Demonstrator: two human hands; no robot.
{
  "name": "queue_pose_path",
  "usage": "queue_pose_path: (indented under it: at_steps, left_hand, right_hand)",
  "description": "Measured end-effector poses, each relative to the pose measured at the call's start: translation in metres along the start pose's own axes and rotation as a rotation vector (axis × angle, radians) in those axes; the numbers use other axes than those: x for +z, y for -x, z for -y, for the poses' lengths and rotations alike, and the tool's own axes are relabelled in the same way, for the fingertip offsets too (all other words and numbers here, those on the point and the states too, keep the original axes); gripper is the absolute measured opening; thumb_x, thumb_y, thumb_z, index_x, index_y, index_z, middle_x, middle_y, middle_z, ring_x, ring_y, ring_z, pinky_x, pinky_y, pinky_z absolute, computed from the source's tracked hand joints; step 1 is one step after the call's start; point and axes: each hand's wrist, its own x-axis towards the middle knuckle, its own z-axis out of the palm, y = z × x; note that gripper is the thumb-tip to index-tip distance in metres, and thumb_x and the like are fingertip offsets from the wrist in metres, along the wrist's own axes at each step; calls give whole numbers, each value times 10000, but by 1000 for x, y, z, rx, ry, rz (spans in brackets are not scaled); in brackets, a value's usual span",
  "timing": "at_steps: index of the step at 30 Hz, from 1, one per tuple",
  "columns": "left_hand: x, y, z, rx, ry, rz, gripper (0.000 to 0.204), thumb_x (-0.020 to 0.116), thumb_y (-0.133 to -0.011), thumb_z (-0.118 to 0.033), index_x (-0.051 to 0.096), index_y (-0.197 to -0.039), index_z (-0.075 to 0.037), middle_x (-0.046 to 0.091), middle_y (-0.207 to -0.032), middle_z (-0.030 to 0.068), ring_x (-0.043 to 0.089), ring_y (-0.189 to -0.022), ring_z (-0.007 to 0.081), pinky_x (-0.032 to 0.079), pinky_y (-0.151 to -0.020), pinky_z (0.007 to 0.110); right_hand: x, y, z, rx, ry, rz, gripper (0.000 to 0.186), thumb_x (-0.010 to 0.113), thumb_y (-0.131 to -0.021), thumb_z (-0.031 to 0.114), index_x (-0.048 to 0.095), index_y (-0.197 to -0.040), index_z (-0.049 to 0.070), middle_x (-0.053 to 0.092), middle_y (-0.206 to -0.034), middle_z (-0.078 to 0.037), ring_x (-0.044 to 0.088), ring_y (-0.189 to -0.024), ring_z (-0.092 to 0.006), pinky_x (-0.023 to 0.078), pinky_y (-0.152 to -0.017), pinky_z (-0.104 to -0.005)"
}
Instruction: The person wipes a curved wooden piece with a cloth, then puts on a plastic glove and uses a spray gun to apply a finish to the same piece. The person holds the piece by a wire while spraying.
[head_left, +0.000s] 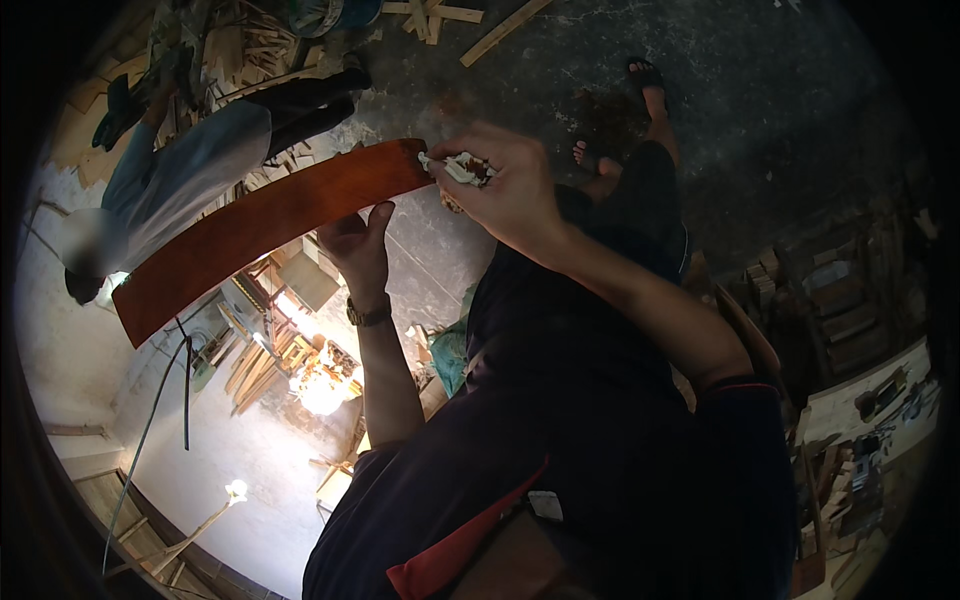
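Note:
A long, slightly curved reddish-brown wooden board [270, 215] slants across the upper left, its surface looking stained or varnished. My left hand [355, 245], with a watch on the wrist, holds it from below near its right part. The thumb shows at the lower edge, while the other fingers are partly hidden behind the wood. My right hand [512, 190] is closed round a crumpled white cloth [462, 168] with brown stains. The cloth meets the board's right end, where the wood looks darker.
Another person in a light shirt [195, 165] is at the left, beyond the board. Wood scraps [265, 45] lie at the upper left, and loose strips [505, 32] rest on the dark concrete floor [780, 110]. Stacked wood [835, 285] stands at right. A lit bulb [236, 491] glows at lower left.

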Motion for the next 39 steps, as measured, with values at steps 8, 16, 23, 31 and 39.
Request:
queue_pose_path:
  at_steps: [8,16,23,31,39]
  left_hand:
    - [2,2,-2,40,-141,-82,395,772,-812,43,610,-1170,-2,705,-1033,82,664,-923,150,513,-830,281]
    - [7,2,-8,72,-64,-92,379,758,-820,54,611,-1165,-1,699,-1053,80,656,-941,149,512,-837,283]
    - [5,-3,-13,-1,-18,-6,551,791,-775,89,568,-1274,14,645,-1238,101,592,-1160,178,459,-1011,346]
    - [10,-2,-28,28,-147,126,600,799,-743,108,560,-1290,50,579,-1396,197,558,-1273,250,413,-1104,371]
    - [8,-1,-26,-4,-91,99,573,783,-743,136,576,-1271,53,582,-1385,209,550,-1285,257,409,-1107,383]
  right_hand:
    - [8,5,-2,52,3,54,122,730,-875,60,736,-969,-17,696,-870,-80,690,-752,-127,522,-615,-260]
    - [9,9,3,113,-86,81,126,723,-889,66,734,-979,-21,703,-899,-80,666,-745,-107,508,-616,-244]
    - [2,15,25,199,-291,264,132,732,-885,77,739,-991,0,720,-889,-58,663,-761,-97,506,-633,-238]
    - [-9,-3,7,324,-363,-32,187,710,-941,130,716,-1044,-26,718,-848,-70,670,-692,-87,544,-589,-230]
    - [4,7,-14,288,-376,-7,169,717,-940,124,717,-1032,-18,702,-826,-53,650,-674,-70,524,-556,-224]
